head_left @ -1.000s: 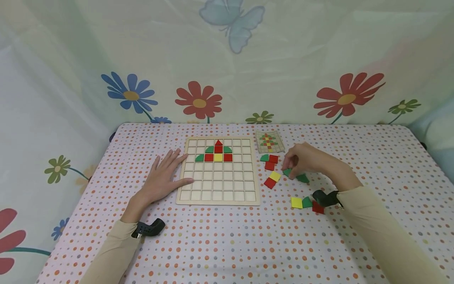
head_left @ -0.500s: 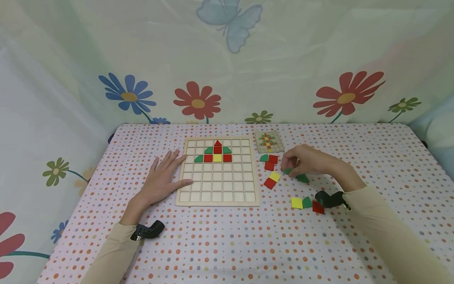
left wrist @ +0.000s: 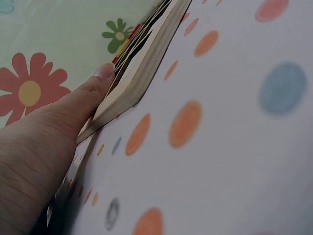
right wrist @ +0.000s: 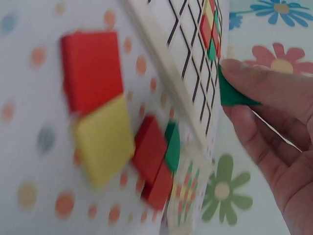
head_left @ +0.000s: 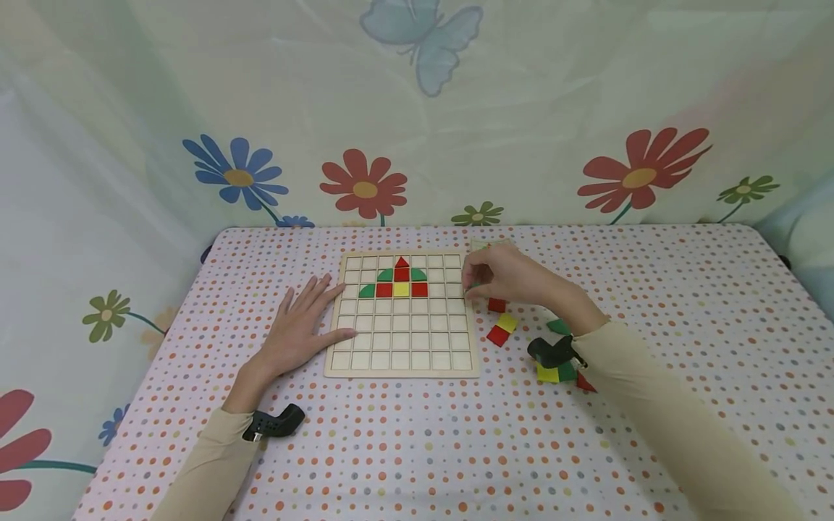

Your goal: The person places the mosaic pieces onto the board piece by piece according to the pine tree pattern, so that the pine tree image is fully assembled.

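My left hand [head_left: 296, 325] lies with straight, spread fingers along the left edge of a wooden grid board [head_left: 391, 340]; in the left wrist view its thumb [left wrist: 93, 88] rests on the rim. Between thumb and fingers my right hand [head_left: 508, 275] pinches a green quarter-circle tile [right wrist: 232, 91], over the board's right edge. Set in the board's upper cells are a red triangle tile [head_left: 401, 263], green quarter-circles, red squares and a yellow square [head_left: 401, 289]. The pattern card [right wrist: 186, 188] is mostly covered by my right hand in the head view.
Right of the board lie a loose yellow tile [head_left: 507, 323] touching a red tile [head_left: 498, 336], plus several red and green tiles. Another green tile [head_left: 558, 326] sits farther right. More tiles, including a yellow one [head_left: 547, 373], are partly hidden under the right wrist camera [head_left: 554, 352].
My right hand has picked up a green quarter-circle tile from the loose tiles and moved left with it to the board's right edge. My left hand has stayed in place.
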Action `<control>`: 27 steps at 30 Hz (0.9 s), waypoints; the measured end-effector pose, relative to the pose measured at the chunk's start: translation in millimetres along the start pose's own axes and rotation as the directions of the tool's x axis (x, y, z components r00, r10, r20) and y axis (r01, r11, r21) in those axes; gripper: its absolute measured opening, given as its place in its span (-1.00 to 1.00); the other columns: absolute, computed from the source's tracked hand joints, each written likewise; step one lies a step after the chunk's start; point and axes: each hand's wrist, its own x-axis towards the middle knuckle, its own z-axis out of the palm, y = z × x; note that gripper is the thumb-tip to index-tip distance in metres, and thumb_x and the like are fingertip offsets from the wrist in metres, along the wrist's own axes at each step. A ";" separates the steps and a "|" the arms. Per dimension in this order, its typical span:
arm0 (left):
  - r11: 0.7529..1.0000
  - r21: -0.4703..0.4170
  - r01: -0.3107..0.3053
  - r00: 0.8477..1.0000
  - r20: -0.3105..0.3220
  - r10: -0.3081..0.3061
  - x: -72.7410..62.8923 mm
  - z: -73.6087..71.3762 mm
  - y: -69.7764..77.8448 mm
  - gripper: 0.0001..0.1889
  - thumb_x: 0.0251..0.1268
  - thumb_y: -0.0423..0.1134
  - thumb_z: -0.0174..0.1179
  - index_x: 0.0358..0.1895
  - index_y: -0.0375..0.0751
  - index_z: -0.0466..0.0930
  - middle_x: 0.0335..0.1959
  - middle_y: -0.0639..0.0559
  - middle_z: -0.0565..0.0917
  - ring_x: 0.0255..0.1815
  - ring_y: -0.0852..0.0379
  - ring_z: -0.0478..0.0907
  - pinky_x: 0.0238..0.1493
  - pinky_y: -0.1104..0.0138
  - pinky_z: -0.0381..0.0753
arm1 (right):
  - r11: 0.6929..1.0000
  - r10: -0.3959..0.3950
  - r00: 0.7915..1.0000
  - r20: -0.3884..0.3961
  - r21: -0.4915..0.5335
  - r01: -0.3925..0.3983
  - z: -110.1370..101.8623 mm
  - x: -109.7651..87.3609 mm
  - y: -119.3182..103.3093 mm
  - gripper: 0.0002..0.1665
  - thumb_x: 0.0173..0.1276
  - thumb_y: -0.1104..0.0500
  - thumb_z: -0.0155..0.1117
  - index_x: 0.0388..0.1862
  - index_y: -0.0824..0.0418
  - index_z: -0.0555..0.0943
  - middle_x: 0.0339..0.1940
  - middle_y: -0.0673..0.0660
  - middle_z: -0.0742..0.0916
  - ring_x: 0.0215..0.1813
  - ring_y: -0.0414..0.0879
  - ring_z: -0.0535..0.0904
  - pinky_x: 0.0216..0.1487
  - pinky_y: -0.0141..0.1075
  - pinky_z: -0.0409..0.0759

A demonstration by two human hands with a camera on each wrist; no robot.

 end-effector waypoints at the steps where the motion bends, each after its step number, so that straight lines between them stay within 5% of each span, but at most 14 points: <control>1: 1.000 0.002 0.000 1.000 -0.001 0.000 -0.1 0.4 -0.1 -0.02 0.34 0.29 0.30 0.70 -0.01 0.11 0.74 -0.11 -0.03 0.75 -0.15 -0.24 0.66 -0.15 -0.43 | 1.000 -0.007 1.000 -0.005 -0.013 0.007 2.7 3.2 -1.4 -0.83 0.20 0.40 0.60 -0.30 0.26 0.75 -0.36 0.01 0.76 -0.30 -0.13 0.64 -0.17 -0.26 0.73; 8: 1.000 0.006 0.004 1.000 0.000 -0.004 -0.5 1.5 -0.3 -0.02 0.33 0.30 0.30 0.70 0.00 0.11 0.74 -0.10 -0.04 0.75 -0.13 -0.24 0.66 -0.14 -0.43 | 1.000 -0.028 0.999 0.046 -0.003 0.028 16.2 20.2 -7.4 -0.78 0.33 0.40 0.49 -0.05 0.29 0.83 -0.32 0.06 0.63 -0.16 -0.07 0.62 0.00 -0.20 0.74; 16: 1.000 0.016 0.003 1.000 -0.006 -0.002 -1.1 0.5 -0.4 -0.02 0.34 0.32 0.29 0.70 0.01 0.10 0.74 -0.09 -0.03 0.75 -0.12 -0.24 0.66 -0.14 -0.42 | 0.998 -0.063 0.994 0.094 -0.022 0.066 22.2 27.6 -5.4 -0.82 0.41 0.37 0.43 -0.04 0.30 0.82 -0.32 0.08 0.57 -0.19 -0.07 0.57 -0.16 -0.31 0.62; 21: 1.000 0.013 -0.002 1.000 -0.009 0.002 -1.2 -0.3 -0.1 -0.02 0.34 0.31 0.29 0.70 0.00 0.10 0.74 -0.10 -0.03 0.75 -0.11 -0.25 0.67 -0.14 -0.41 | 0.999 -0.042 0.998 0.036 0.019 0.041 24.5 29.0 -4.6 -0.86 0.38 0.38 0.45 -0.11 0.28 0.80 -0.19 0.08 0.72 -0.10 -0.05 0.66 0.02 -0.18 0.72; 27: 1.000 0.006 -0.004 1.000 -0.016 0.004 -1.4 1.9 -0.6 -0.03 0.35 0.31 0.29 0.70 0.00 0.11 0.74 -0.10 -0.02 0.75 -0.13 -0.23 0.67 -0.15 -0.41 | 0.999 -0.025 0.997 -0.071 0.031 0.027 29.6 33.4 -3.8 -0.85 0.31 0.36 0.52 -0.14 0.29 0.84 -0.20 0.11 0.80 -0.16 -0.04 0.67 -0.15 -0.23 0.67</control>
